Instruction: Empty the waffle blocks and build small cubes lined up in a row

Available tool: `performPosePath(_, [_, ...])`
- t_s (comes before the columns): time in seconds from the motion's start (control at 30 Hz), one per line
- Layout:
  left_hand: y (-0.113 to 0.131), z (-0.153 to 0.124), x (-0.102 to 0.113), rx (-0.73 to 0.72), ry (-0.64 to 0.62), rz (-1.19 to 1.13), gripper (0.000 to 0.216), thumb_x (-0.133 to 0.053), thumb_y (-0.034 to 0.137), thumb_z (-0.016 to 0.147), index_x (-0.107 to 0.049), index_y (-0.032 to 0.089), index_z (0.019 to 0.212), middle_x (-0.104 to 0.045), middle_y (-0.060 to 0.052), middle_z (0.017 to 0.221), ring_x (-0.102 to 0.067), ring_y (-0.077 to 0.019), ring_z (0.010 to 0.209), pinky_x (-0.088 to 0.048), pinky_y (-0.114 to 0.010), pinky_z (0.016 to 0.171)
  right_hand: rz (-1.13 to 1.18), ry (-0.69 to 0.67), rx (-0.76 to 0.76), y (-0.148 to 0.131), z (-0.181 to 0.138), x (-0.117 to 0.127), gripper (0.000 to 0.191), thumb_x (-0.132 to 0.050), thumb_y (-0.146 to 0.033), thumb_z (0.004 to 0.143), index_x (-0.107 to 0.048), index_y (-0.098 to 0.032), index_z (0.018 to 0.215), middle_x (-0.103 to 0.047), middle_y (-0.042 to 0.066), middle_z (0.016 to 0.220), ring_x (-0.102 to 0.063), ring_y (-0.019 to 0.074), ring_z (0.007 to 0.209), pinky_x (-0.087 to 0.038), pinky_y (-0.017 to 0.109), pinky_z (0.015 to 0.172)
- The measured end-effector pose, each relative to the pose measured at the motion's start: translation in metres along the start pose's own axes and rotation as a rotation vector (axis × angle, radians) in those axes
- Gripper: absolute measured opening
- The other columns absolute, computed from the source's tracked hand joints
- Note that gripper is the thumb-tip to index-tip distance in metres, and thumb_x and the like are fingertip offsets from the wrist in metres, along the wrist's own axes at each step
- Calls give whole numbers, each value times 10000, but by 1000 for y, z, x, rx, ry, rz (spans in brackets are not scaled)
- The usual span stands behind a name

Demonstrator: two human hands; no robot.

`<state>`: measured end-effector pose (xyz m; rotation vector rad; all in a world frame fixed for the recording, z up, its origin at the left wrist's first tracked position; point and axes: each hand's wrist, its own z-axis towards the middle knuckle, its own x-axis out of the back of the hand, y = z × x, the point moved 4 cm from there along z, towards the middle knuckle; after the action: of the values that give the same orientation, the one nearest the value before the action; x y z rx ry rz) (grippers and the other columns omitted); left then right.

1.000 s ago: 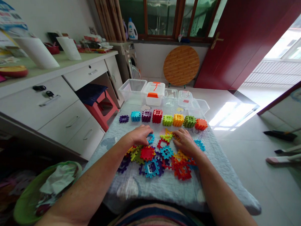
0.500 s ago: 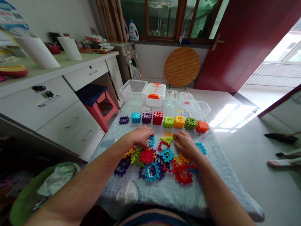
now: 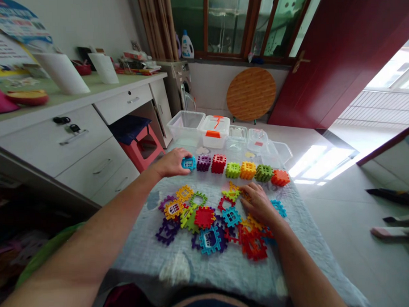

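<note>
My left hand [image 3: 174,162] is closed on a light-blue square building piece [image 3: 188,164] with a window grid, at the left of the row of stacks. The light-blue stack there is hidden or merged with it. My right hand [image 3: 257,200] lies over the loose pile, fingers stretched, touching an orange piece [image 3: 246,195]. Around it are a yellow-green piece [image 3: 231,195], a red frame [image 3: 226,203] and a light-blue grid piece [image 3: 231,216]. Nearer me lie a red square [image 3: 204,217], a light-blue piece [image 3: 209,239], dark purple pieces [image 3: 167,231] and orange-red pieces [image 3: 253,246].
Sorted stacks in purple [image 3: 203,163], red [image 3: 218,163], lime [image 3: 232,170], yellow [image 3: 248,170], green [image 3: 264,173] and orange [image 3: 280,177] stand in a row. Behind are a clear bin [image 3: 186,123], an orange-latched box [image 3: 215,130] and smaller clear containers. A stool [image 3: 142,146] stands left.
My left hand has moved left and away from me, carrying a light-blue piece from the loose pile to the row. My right hand stays over the pile. The view has shifted slightly.
</note>
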<state>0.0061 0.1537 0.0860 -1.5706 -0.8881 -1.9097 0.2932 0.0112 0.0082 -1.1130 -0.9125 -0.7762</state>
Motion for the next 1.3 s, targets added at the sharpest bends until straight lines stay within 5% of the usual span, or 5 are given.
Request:
performPosePath(0.33, [-39,45,-15,86,-147,83,554,-621,328,607,-652,140,1127,-649,-85,1089,-609,-225,990,-454,-246,875,19,-2,-20,-2,0,3,259,-572,-179,820,-625,-193,1073,-579,73,979,-517,226,957,-403,352,882])
performPosePath(0.83, [-45,50,-26,58,-247,41,599,-623,294,622,-610,93,1186,-622,-120,1150,-595,-245,1044,-440,-268,925,15,-10,-21,-3,0,3,262,-576,-190,831,-623,-199,1089,-581,75,989,-512,231,966,-411,358,888])
performPosePath(1.0, [-43,40,-20,69,-127,43,776,-673,331,619,-483,60,1321,-518,-181,1327,-494,-285,1231,-358,-326,1055,10,-12,-19,-3,0,3,266,-575,-180,824,-624,-197,1085,-585,76,995,-510,231,966,-408,364,900])
performPosePath(1.13, [-23,12,-10,49,23,39,740,-681,380,662,-480,100,1317,-507,-172,1335,-471,-306,1244,-326,-400,1083,-3,-17,-12,-2,0,2,258,-565,-199,842,-623,-190,1093,-582,79,993,-504,229,960,-404,361,902])
performPosePath(1.3, [47,-49,-11,-89,66,-142,548,-627,352,781,-513,168,1284,-546,-129,1308,-468,-255,1242,-311,-381,1095,-24,-15,-11,-5,-1,2,251,-559,-226,858,-623,-189,1098,-574,80,985,-498,231,959,-399,359,900])
